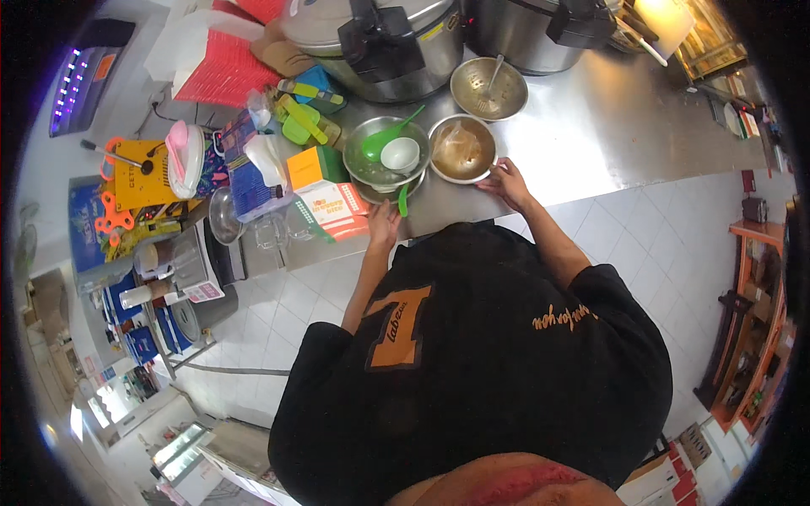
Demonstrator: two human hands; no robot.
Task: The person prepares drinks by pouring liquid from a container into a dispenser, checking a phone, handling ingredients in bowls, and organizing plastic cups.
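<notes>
One bowl (461, 179) in right fingers (498, 175), two pots (440, 51)

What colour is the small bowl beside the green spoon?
The small bowl is white; best view: head.

Bowl (484, 145) right of basin (360, 173)

Orange lettering (400, 331) stands on the black shirt (489, 379), and print on the white-and-orange carton (336, 212).
</notes>
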